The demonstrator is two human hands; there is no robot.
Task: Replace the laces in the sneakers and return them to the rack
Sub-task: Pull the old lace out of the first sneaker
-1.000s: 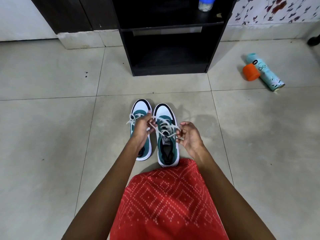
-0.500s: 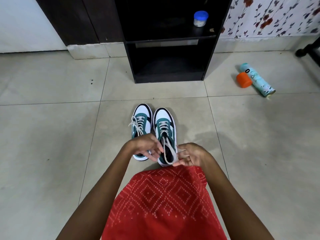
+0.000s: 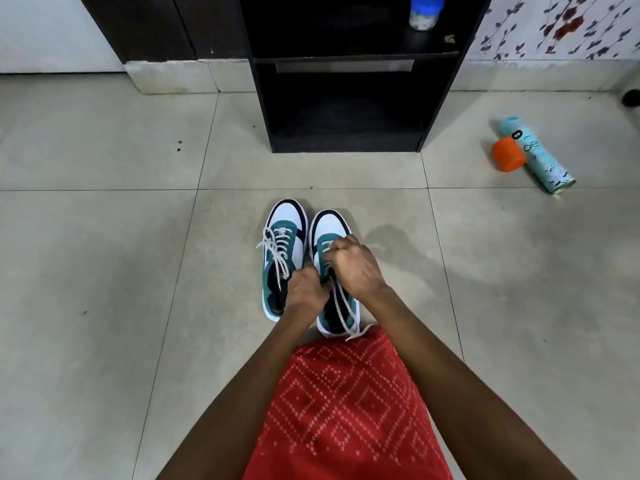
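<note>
Blue-lidded jar (image 3: 422, 13) on upper rack (image 3: 346, 142) shelf

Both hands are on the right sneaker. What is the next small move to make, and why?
Probably draw the lace tight, then start the knot. The left hand and right hand both seem to grip it at the throat of the right sneaker, yet its ends lie slack past the heel, untied. The left sneaker looks laced already.
</note>
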